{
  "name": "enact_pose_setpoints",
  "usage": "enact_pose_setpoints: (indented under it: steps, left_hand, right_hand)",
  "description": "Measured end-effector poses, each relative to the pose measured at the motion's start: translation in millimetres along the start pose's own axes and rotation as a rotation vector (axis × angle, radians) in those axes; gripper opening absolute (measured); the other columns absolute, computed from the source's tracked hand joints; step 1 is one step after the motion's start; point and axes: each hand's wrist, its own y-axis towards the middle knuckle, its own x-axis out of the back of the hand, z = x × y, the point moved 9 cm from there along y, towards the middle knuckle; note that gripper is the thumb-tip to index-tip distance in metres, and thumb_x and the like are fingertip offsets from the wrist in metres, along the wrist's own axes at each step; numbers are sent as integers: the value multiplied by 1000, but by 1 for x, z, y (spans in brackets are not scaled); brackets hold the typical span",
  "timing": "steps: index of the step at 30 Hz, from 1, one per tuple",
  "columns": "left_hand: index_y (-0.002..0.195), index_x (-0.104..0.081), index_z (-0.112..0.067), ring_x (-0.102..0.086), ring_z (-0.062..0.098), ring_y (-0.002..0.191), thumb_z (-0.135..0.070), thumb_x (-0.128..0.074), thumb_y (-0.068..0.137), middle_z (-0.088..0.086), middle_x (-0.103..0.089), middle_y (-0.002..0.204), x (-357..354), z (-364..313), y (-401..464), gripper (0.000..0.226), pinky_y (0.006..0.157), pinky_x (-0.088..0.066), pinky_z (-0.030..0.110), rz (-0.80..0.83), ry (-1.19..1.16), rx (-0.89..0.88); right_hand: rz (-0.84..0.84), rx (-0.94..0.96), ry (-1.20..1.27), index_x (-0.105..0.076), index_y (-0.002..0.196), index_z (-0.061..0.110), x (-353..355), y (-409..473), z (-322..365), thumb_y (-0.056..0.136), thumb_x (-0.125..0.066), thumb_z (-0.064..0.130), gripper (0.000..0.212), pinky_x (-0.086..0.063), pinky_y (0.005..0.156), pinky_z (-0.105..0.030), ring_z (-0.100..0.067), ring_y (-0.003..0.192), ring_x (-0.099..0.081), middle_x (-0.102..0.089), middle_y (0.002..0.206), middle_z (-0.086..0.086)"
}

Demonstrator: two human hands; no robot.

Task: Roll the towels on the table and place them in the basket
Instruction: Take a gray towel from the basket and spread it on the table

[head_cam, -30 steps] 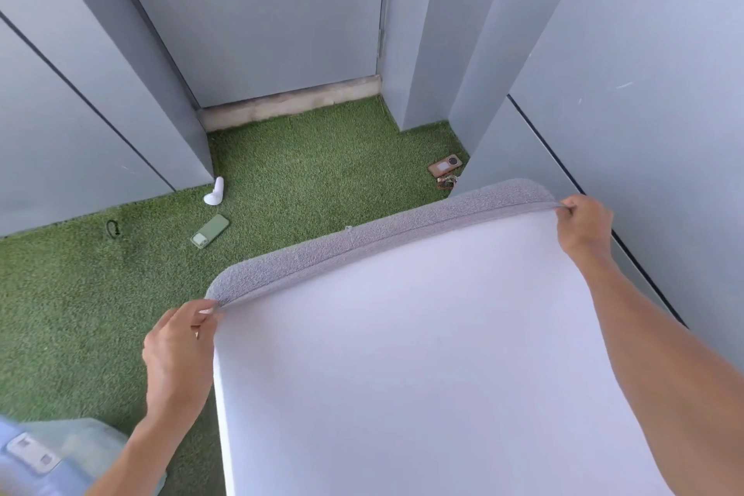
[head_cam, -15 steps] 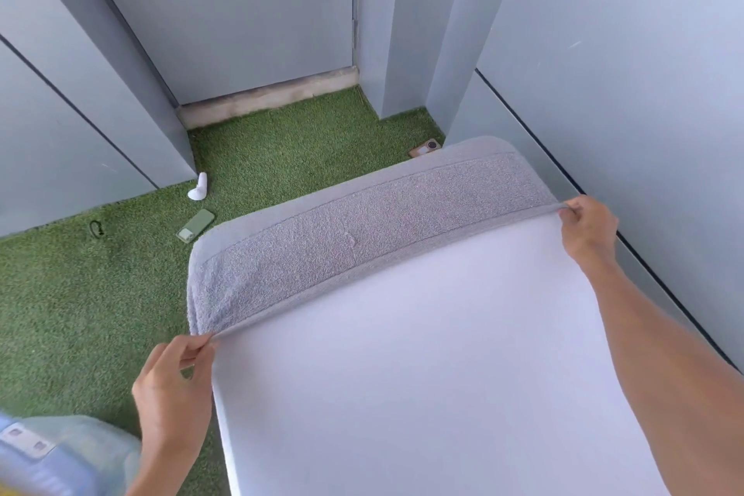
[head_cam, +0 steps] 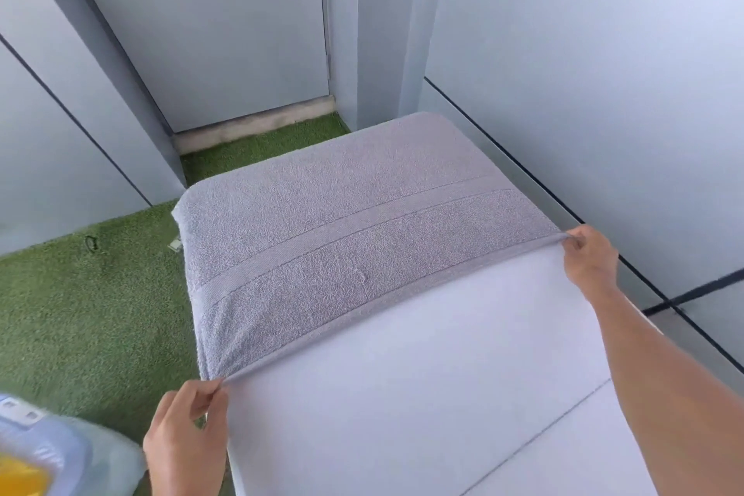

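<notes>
Head view, towel: my grey towel (head_cam: 362, 238) lies spread over the far half of the white table (head_cam: 422, 395), from centre up toward 12 o'clock, its far end and left side draping over the table's edges.
Head view, towel edge: the near hem runs on a slant from 7 o'clock up to 3 o'clock, lifted slightly at both corners.
Head view, left hand: my left hand (head_cam: 185, 443), at 7 o'clock, pinches the near left corner between thumb and curled fingers.
Head view, right hand: my right hand (head_cam: 590, 258), at 3 o'clock, pinches the near right corner, fingers curled round the hem.
Head view, table: bare white surface fills 5 to 6 o'clock, with a thin seam line across it.
Head view, floor: green artificial grass (head_cam: 92, 302) at 9 o'clock, grey wall panels (head_cam: 583, 52) behind.
Head view, 8 o'clock corner: a pale blue container (head_cam: 60, 451), blurred; I cannot tell what it is.
</notes>
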Motion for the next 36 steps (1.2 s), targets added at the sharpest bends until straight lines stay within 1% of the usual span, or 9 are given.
enact_pose_setpoints:
  steps: [6,10,13,20,24,27,30,32,36]
  left_hand:
    - [73,-69,-14,-59,-5,78,-3,-76,75,4,-63,69,24,-6,-98,13,67,-40,4,-37,-32,-29]
    - [72,-68,-15,-61,2,74,0,-77,74,4,-63,68,34,-7,-150,17,64,-44,14,-48,-36,-34]
    - [70,-66,-18,-60,2,72,-17,-72,74,3,-62,68,45,-15,-194,7,64,-43,14,-81,-42,-34]
    - [70,-63,-18,-54,-19,71,7,-76,71,7,-61,72,63,-19,-281,29,67,-34,-3,-78,-21,47]
    - [69,-63,-19,-56,-13,72,4,-76,72,5,-58,67,76,-25,-347,27,66,-37,0,-129,-12,20]
    - [67,-64,-18,-57,-5,73,-18,-68,71,2,-57,64,88,-32,-396,7,60,-42,16,-168,11,-25]
    - [66,-63,-18,-57,-3,73,-6,-78,73,1,-57,64,95,-29,-438,20,58,-42,24,-148,33,4]
    - [66,-64,-17,-57,-3,73,1,-79,71,0,-57,65,99,-30,-466,24,59,-41,20,-133,37,14]
    - [67,-63,-20,-57,-2,71,-17,-70,72,-1,-57,66,111,-35,-515,9,67,-37,5,-122,10,12]
  right_hand:
    - [18,0,-20,-63,107,3,44,-47,-65,94,-49,6,19,-42,88,-38,-40,106,-58,-67,108,-21]
    - [33,14,-25,-62,107,2,69,-73,-99,95,-48,6,19,-40,89,-36,-39,104,-58,-67,106,-21]
    - [40,31,-2,-61,106,2,87,-91,-124,95,-47,6,19,-40,86,-35,-39,101,-58,-67,104,-21]
    - [40,74,38,-60,98,1,135,-138,-187,96,-47,7,15,-36,77,-32,-37,97,-57,-65,96,-21]
    - [36,73,51,-61,100,3,162,-169,-232,95,-46,5,16,-38,76,-34,-36,95,-58,-65,95,-19]
    - [39,75,56,-62,101,5,180,-187,-269,94,-46,6,18,-42,76,-36,-36,91,-60,-67,95,-17]
    - [51,58,50,-62,99,9,196,-204,-301,94,-45,8,17,-43,74,-37,-37,90,-60,-66,91,-14]
    - [42,41,55,-61,99,11,207,-218,-320,94,-46,9,16,-43,75,-38,-38,93,-58,-66,92,-13]
    - [39,45,69,-61,99,10,234,-248,-356,94,-46,8,16,-44,79,-40,-38,93,-58,-65,92,-12]
